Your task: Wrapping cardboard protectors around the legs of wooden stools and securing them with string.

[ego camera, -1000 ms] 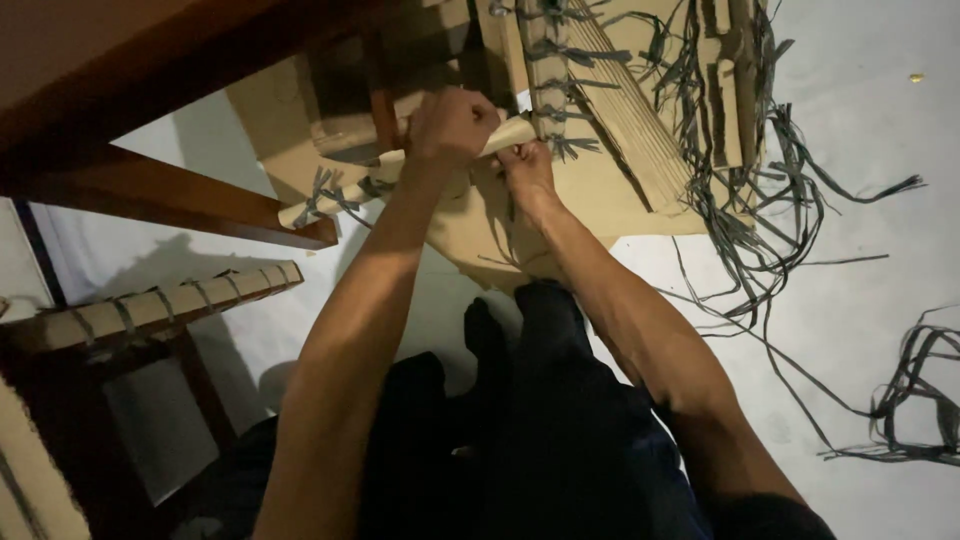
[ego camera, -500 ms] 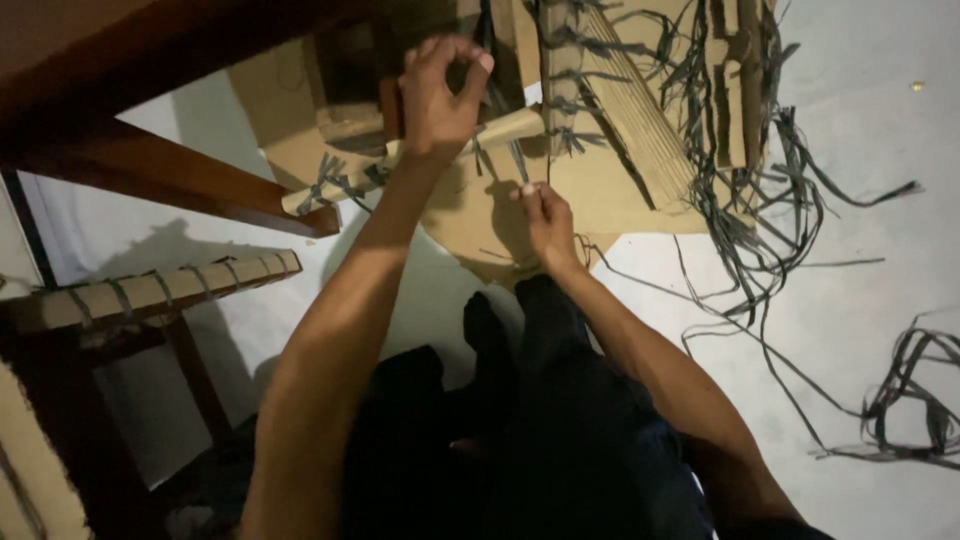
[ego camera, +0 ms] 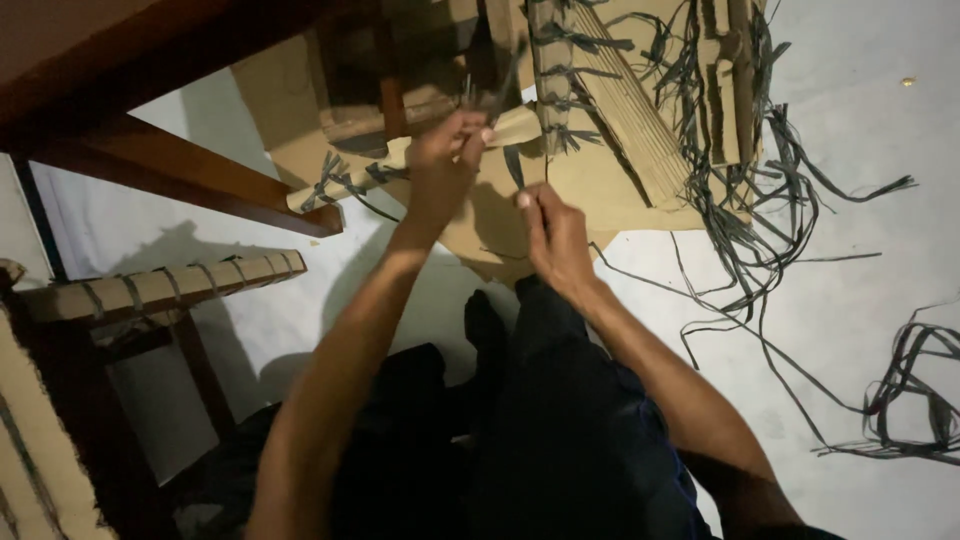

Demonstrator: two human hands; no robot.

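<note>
Left hand (ego camera: 440,170): raised over the cardboard roll (ego camera: 400,160), fingertips pinched together on a dark strip (ego camera: 497,92) that runs up from the roll toward the wooden frame above. The grip is closed on the strip; the thumb and forefinger meet just beside the roll's upper edge.

Right hand (ego camera: 556,235): lower and to the right, over the flat cardboard sheet (ego camera: 600,190). Its fingertips are also pinched together, clamped on the lower end of a dark strip (ego camera: 513,166) that hangs from the roll. The two hands are near each other but not touching.

Roll: a pale cardboard tube lying at a slant, its left end resting against a dark wooden beam (ego camera: 190,175), its right end meeting a ribbed cardboard panel (ego camera: 610,100). Several dark strips are knotted around the roll along its length, with loose ends sticking out.

Panel: slatted, bound with the same dark strips in a row along its left edge. Right of it stands a second cardboard piece with many long strips (ego camera: 740,230) trailing off it onto the white floor (ego camera: 860,150).

Further items: a separate tangle of strips (ego camera: 915,400) lies on the floor at far right. At lower left, another cardboard bar (ego camera: 160,290) wrapped with strips at intervals rests on a dark wooden support. The person's dark-clothed legs (ego camera: 540,430) fill the lower centre.
</note>
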